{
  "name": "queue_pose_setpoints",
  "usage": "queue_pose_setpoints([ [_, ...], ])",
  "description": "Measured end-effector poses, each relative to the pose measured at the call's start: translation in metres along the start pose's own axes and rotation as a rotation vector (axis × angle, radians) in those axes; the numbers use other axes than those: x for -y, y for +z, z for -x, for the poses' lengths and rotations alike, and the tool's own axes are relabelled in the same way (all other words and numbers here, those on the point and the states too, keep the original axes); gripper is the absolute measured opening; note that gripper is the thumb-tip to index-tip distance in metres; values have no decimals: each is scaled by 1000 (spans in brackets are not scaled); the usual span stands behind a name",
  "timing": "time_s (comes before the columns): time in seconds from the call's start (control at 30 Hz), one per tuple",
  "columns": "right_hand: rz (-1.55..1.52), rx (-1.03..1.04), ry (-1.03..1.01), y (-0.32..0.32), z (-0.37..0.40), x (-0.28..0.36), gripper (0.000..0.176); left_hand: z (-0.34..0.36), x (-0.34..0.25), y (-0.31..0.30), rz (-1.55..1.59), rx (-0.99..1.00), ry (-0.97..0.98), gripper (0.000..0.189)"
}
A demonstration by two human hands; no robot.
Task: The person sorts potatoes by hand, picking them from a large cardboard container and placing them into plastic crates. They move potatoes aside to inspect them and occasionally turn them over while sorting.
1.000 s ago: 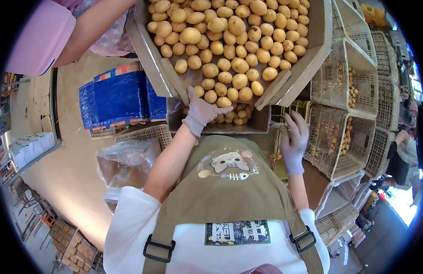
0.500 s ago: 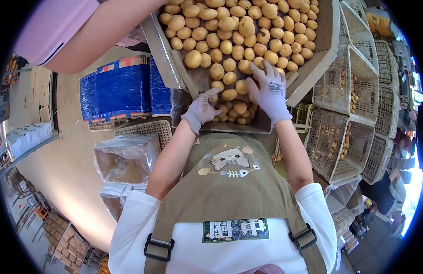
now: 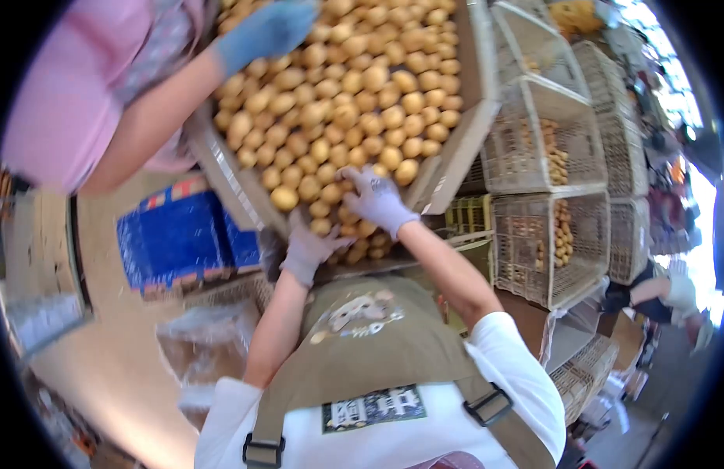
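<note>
Many small, round yellow-brown produce pieces that look like potatoes (image 3: 342, 117) cover a sloping metal tray (image 3: 475, 74). Its narrow lower end is just in front of my apron, where more of them lie in a lower pocket (image 3: 371, 248). My left hand (image 3: 305, 246), in a pale glove, is at the left side of this narrow end, its fingers spread beside the potatoes. Over the potatoes right of it is my right hand (image 3: 377, 205), also gloved, with fingers apart and slightly bent, touching some. No potato shows lifted in either hand.
A co-worker's blue-gloved hand (image 3: 280, 30) reaches over the tray from the upper left. Stacked plastic crates (image 3: 549, 199), some with potatoes inside, stand on the right. Blue-wrapped stacks (image 3: 174, 241) and a plastic-covered box (image 3: 205, 340) are on the left.
The view has swung, so the tray now appears further left and lower. A co-worker's blue-gloved hand has come into sight over the potatoes. Both my hands remain at the tray's narrow end.
</note>
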State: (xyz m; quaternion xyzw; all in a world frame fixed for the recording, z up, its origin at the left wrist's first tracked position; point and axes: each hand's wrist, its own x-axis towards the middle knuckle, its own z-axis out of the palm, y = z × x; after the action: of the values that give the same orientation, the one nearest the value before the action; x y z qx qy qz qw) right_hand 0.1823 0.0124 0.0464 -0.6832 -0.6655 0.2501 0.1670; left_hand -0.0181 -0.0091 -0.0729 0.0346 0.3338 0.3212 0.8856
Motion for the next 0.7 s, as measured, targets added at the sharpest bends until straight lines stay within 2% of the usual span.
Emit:
queue_pose_setpoints([
  [0.03, -279, -147, -49, -14, 6, 7, 38, -4, 7, -13, -5, -10, 4, 81],
  [0.07, -558, -285, -121, -36, 11, 17, 35, 1, -2, 1, 54, -1, -39, 80],
  [0.13, -339, -638, -475, -125, 28, 51, 33, 14, -18, 29, 249, -60, -162, 80],
  [0.17, -111, -895, -621, -170, 41, 67, 29, 24, -29, 52, 330, -117, -228, 80],
  [0.2, -39, -968, -579, -223, 65, 57, 39, 26, -30, 60, 327, -70, -221, 82],
  [0.3, -212, -1333, -582, -303, 40, 59, 47, 26, -31, 70, 310, -65, -210, 82],
  [0.37, 1, -1228, -6, -360, 6, 17, 57, 23, -28, 61, 335, -82, -232, 82],
  [0.4, 167, -1192, 64, -358, -5, -13, 58, 29, -30, 80, 301, -342, -186, 78],
  [0.43, 334, -1156, 127, -356, -16, -43, 60, 33, -32, 73, 306, -145, -169, 75],
  [0.47, 147, -1066, 82, -336, -11, -29, 58, 33, -30, 68, 322, 60, -145, 72],
  [0.5, -36, -944, 46, -301, -2, -7, 55, 28, -26, 68, 345, 79, -130, 72],
  [0.53, -86, -741, -10, -259, 2, -6, 52, 25, -23, 62, 363, 79, -120, 71],
  [0.57, -143, -536, -52, -217, 6, -4, 49, 23, -20, 58, 229, 88, -84, 63],
  [0.6, 166, -357, -282, -169, 6, -16, 50, 22, -16, 55, 91, 93, -48, 56],
  [0.63, 353, -208, -330, -126, 19, -14, 46, 21, -13, 51, -43, 94, -12, 49],
  [0.67, 419, -151, -412, -91, 33, -24, 43, 22, -17, 48, 286, -52, -183, 42],
  [0.7, 515, 123, -275, -87, 32, -16, 44, 25, -16, 45, 198, -103, -179, 38],
])
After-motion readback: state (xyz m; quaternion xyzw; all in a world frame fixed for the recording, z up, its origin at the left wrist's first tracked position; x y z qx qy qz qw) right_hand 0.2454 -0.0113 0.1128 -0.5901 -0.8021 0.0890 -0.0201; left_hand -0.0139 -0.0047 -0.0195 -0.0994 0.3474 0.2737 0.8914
